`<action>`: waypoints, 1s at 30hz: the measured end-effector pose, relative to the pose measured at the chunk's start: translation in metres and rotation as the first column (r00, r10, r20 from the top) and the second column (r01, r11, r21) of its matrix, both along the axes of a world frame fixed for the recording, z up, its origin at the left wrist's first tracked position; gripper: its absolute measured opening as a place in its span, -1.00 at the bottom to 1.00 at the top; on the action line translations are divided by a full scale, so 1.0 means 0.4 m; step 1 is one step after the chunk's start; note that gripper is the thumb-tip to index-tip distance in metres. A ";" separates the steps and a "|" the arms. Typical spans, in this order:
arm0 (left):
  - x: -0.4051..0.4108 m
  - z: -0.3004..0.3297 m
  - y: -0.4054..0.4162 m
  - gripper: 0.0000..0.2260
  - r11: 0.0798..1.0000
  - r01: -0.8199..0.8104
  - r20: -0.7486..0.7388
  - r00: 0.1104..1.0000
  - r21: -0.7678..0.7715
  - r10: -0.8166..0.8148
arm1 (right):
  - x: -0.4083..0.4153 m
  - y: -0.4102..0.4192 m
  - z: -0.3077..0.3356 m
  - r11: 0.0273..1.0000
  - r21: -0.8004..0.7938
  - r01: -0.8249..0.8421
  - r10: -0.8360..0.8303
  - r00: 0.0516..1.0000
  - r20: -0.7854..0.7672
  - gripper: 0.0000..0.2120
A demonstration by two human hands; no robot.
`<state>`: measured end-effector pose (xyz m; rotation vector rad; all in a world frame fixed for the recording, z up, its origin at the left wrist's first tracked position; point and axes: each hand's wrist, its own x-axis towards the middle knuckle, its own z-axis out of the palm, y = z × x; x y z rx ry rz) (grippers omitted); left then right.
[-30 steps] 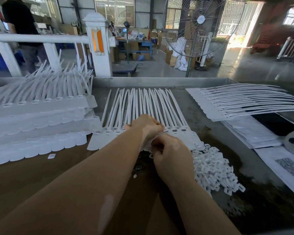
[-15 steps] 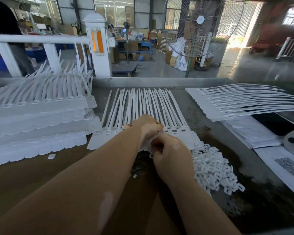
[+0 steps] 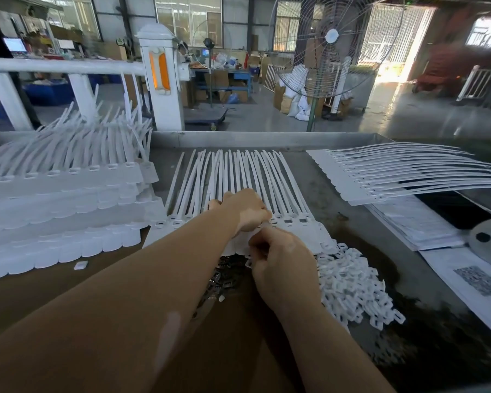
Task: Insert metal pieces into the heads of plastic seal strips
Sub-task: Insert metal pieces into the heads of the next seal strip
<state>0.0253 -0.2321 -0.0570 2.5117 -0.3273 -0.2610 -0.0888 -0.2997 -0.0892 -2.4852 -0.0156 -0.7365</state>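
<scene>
Stacks of white seal strips [image 3: 65,199] sit at my far left just as they did a second ago, tails fanned up toward the white railing [image 3: 63,66]. The person who stood behind that railing has slipped almost out of view. In the middle, the row of seal strips [image 3: 238,177] I am working on lies flat on the surface [image 3: 335,205], heads toward me. My left hand [image 3: 245,208] still rests curled over those heads, barely shifted. My right hand [image 3: 284,262] remains just beside it, fingers pinched at a strip head; what they hold I cannot tell. Dark metal pieces [image 3: 220,279] lie under my wrists, white plastic clips [image 3: 352,285] heaped to their right. Farther right, another fan of strips [image 3: 408,174] and the pedestal fan [image 3: 330,46] have not moved.
</scene>
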 end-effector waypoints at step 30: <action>-0.002 0.031 -0.002 -0.73 0.980 0.175 -0.007 0.985 0.100 -0.175 | -0.002 -0.004 -0.001 1.000 -0.012 -0.006 0.006 1.000 -0.004 -0.93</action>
